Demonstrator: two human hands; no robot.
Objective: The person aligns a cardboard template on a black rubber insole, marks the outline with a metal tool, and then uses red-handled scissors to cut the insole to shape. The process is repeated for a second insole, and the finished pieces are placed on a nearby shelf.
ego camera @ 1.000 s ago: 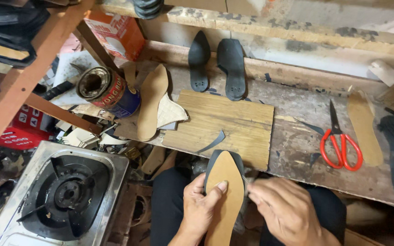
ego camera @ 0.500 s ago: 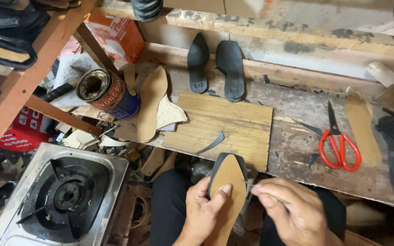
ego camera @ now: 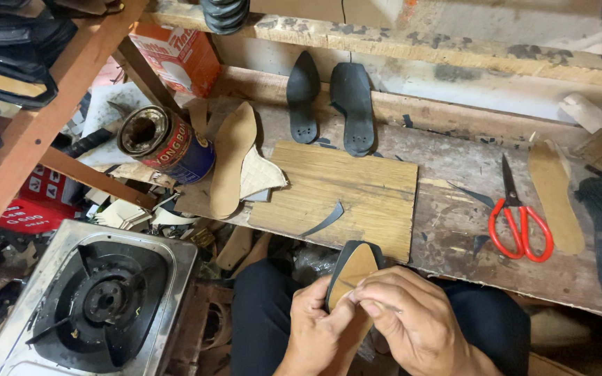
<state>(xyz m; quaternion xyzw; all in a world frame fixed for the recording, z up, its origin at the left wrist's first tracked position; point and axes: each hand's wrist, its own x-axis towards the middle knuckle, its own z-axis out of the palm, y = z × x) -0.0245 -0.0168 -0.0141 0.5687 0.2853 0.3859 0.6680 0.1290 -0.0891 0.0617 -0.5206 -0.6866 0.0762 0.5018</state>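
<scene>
Table (ego camera: 454, 202), worn wood, carries my plywood board (ego camera: 343, 195), two black soles (ego camera: 329, 104), a tin can (ego camera: 165, 143) and red scissors (ego camera: 520, 226). Over my lap, my left hand (ego camera: 315, 331) grips a tan insole (ego camera: 350, 278) on its black sole; my right hand (ego camera: 412, 320) pinches its edge, perhaps with a thin tool.

Worn wooden workbench (ego camera: 454, 209), slanted wooden beam (ego camera: 36, 132), dim corner

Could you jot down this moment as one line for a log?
left hand: holds tan shoe insole | right hand: pinches its edge | bench: red scissors, wooden board
</scene>
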